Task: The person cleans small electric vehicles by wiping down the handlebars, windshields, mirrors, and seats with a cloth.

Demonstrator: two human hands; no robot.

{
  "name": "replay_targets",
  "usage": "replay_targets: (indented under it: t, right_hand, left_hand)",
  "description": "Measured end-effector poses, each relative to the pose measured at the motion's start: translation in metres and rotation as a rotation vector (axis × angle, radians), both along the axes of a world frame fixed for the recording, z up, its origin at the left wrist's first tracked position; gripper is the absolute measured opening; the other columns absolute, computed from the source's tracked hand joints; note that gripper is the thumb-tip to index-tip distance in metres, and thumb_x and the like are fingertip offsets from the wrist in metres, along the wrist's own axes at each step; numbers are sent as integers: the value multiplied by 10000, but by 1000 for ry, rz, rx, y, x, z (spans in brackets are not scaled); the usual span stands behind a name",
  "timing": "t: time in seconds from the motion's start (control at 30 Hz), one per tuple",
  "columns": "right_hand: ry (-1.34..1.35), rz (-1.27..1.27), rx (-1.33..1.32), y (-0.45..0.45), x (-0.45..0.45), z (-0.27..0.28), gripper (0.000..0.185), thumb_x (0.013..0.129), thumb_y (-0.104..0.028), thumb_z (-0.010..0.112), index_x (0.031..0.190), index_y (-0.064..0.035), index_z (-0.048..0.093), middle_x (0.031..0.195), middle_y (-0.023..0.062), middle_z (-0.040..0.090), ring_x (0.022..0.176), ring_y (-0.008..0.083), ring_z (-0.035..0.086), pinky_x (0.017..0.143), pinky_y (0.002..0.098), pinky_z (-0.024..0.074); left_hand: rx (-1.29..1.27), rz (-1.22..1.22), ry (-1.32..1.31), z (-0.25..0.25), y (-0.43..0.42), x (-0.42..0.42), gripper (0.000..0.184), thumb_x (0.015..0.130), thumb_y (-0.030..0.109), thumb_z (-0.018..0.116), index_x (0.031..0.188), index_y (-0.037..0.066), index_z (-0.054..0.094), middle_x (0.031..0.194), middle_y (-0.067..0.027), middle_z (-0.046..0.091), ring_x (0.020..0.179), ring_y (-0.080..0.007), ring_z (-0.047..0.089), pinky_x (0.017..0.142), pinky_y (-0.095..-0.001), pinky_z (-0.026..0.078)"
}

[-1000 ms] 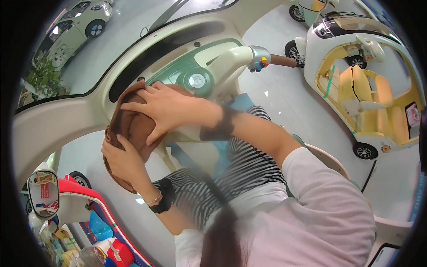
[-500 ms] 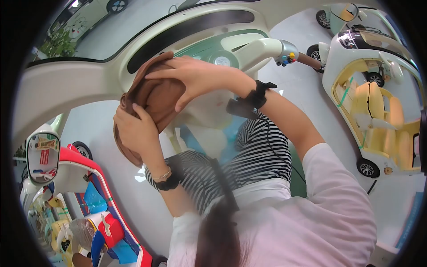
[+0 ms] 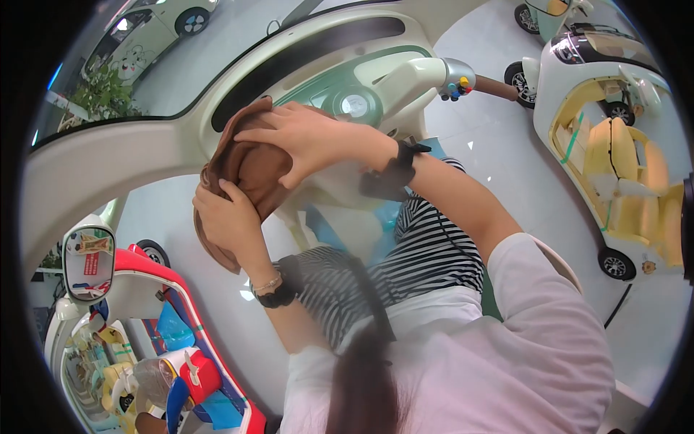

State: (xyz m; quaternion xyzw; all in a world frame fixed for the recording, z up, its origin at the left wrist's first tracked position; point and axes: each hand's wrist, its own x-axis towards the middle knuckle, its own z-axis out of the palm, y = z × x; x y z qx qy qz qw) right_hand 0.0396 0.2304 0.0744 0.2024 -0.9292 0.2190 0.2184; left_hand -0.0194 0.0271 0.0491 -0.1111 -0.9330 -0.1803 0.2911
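Observation:
A soft brown hat (image 3: 266, 171) is held up in front of me, tilted, with its hollow inside facing me and its brim curving down the left side. My left hand (image 3: 230, 220) grips the lower near edge, thumb over the rim. Across the upper part lies my right hand (image 3: 311, 142), fingers on the far edge and thumb apart, closed around the hat. Black bands circle both wrists, and a cable hangs from the right one. Striped trousers (image 3: 434, 239) cover my legs below.
I sit in a small vehicle with a pale green dashboard (image 3: 318, 79) and a handlebar grip (image 3: 495, 88) with coloured buttons. A mirror (image 3: 88, 264) stands at left. A red and blue vehicle (image 3: 249, 416) and a white one with yellow seats (image 3: 603, 155) flank me.
The view has shifted slightly, so the surroundings sit lower and further right. Both hands still hold the hat in nearly the same way.

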Motion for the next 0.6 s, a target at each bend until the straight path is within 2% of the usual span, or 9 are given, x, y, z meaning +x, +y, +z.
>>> replay_targets:
  t: [0.07, 0.17, 0.27, 0.3, 0.33, 0.4, 0.47, 0.53, 0.6]
  right_hand:
    - [-32, 19, -25, 4, -1, 0, 932, 666, -391, 818, 1492, -169, 446, 1379, 188, 534, 1311, 360, 471, 1090, 488, 349]
    - [-9, 66, -61, 10, 0, 0, 925, 665, -409, 821, 1481, -159, 463, 1372, 207, 538, 1299, 375, 480, 1081, 486, 365]
    - [40, 67, -92, 15, 0, -6, 890, 659, -405, 838, 1433, -120, 504, 1320, 207, 570, 1253, 383, 511, 1053, 484, 398]
    - [33, 50, -111, 16, 2, -7, 883, 657, -403, 842, 1422, -112, 509, 1310, 204, 576, 1243, 381, 517, 1046, 484, 403]
    - [28, 34, -130, 17, 5, -12, 877, 656, -401, 846, 1411, -103, 515, 1300, 200, 582, 1233, 378, 523, 1040, 484, 408]
    - [207, 20, -207, 15, 16, -28, 700, 695, -331, 830, 1291, -54, 590, 1205, 193, 603, 1161, 377, 552, 1008, 471, 435]
    - [306, 62, -287, 15, 31, -40, 591, 719, -276, 804, 1223, -20, 631, 1123, 204, 616, 1110, 381, 575, 994, 467, 451]
    - [174, 40, -486, 7, 68, -44, 466, 729, -138, 760, 1154, 14, 646, 1086, 200, 610, 1101, 372, 574, 990, 449, 459]
    - [184, -48, -547, 3, 98, -53, 446, 746, -112, 767, 1153, 17, 639, 1082, 188, 616, 1084, 373, 586, 954, 439, 488]
  left_hand:
    - [22, 2, -86, 6, 2, 5, 419, 1004, 362, 479, 1231, 24, 579, 1182, -186, 639, 1066, -386, 640, 882, -483, 522]
    - [65, -4, -94, 7, 4, 10, 417, 1009, 336, 491, 1241, 2, 580, 1208, -206, 633, 1095, -394, 623, 911, -472, 507]
    - [202, -157, 45, 1, -2, 13, 400, 1010, 296, 514, 1241, -19, 598, 1232, -215, 631, 1125, -393, 606, 946, -453, 484]
    - [339, -255, 69, 7, 1, 22, 374, 1012, 258, 529, 1229, -35, 616, 1235, -210, 638, 1134, -384, 599, 976, -439, 462]
    - [384, -251, 96, 9, 3, 29, 347, 1014, 231, 538, 1224, -32, 626, 1223, -203, 647, 1129, -366, 606, 981, -424, 462]
    - [385, -326, 209, 6, -1, 38, 307, 1017, 197, 551, 1209, -27, 633, 1222, -194, 651, 1123, -337, 613, 993, -409, 462]
    - [588, -536, 338, 13, 15, 58, 268, 1022, 182, 561, 1183, -24, 621, 1191, -178, 661, 1101, -321, 621, 1004, -410, 464]
    - [598, -589, 380, 14, 25, 74, 242, 1030, 181, 559, 1162, -20, 587, 1174, -165, 633, 1138, -316, 587, 1023, -438, 458]
    - [526, -575, 408, 17, 35, 90, 239, 1029, 181, 562, 1162, -18, 572, 1167, -163, 612, 1167, -316, 561, 1031, -449, 452]
